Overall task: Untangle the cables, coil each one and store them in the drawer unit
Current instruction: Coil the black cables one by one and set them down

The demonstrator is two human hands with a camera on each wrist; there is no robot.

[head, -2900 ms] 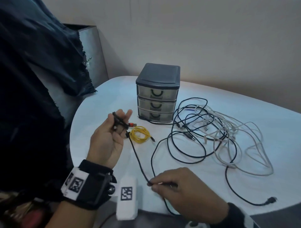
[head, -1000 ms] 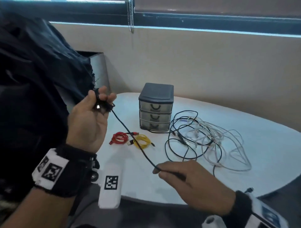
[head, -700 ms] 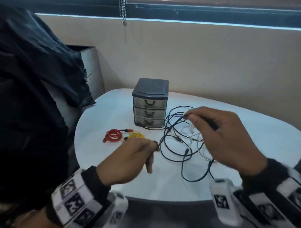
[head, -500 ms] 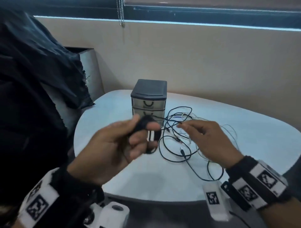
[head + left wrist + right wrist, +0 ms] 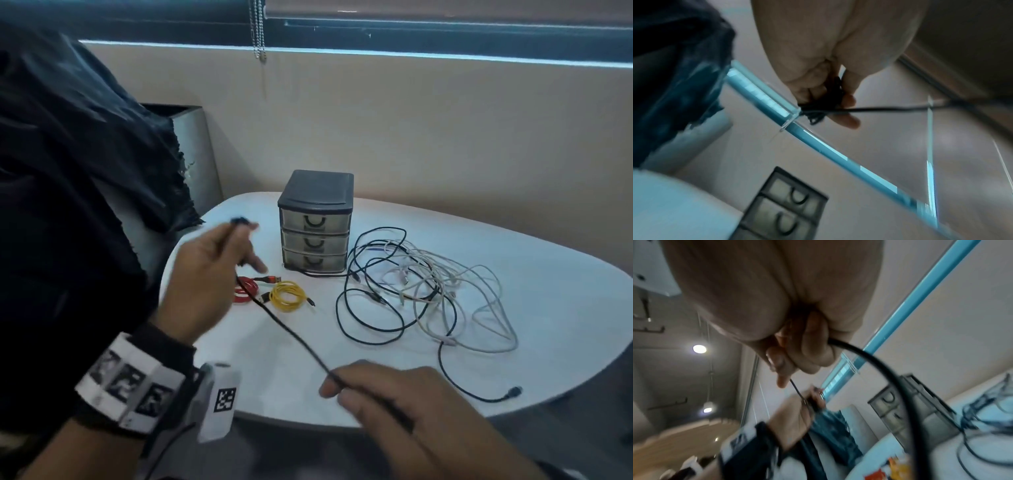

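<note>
A black cable (image 5: 291,334) stretches taut between my two hands above the white table (image 5: 565,308). My left hand (image 5: 212,270) is raised left of the drawer unit and grips a small bundle of the cable's wound loops (image 5: 824,104). Near the table's front edge my right hand (image 5: 387,397) pinches the same cable (image 5: 865,353) as it runs through the fingers. The dark three-drawer unit (image 5: 317,226) stands at the back, all drawers closed. A tangle of black and white cables (image 5: 421,291) lies to its right.
A coiled red cable (image 5: 245,287) and a coiled yellow cable (image 5: 287,296) lie in front of the drawer unit. A black cable end (image 5: 513,391) rests near the table's right front edge. Dark cloth (image 5: 85,171) hangs at the left.
My hands were together over the tangle with the loops in the left. Now they have pulled apart: left up and left, right back to the front edge, the cable taut between them.
</note>
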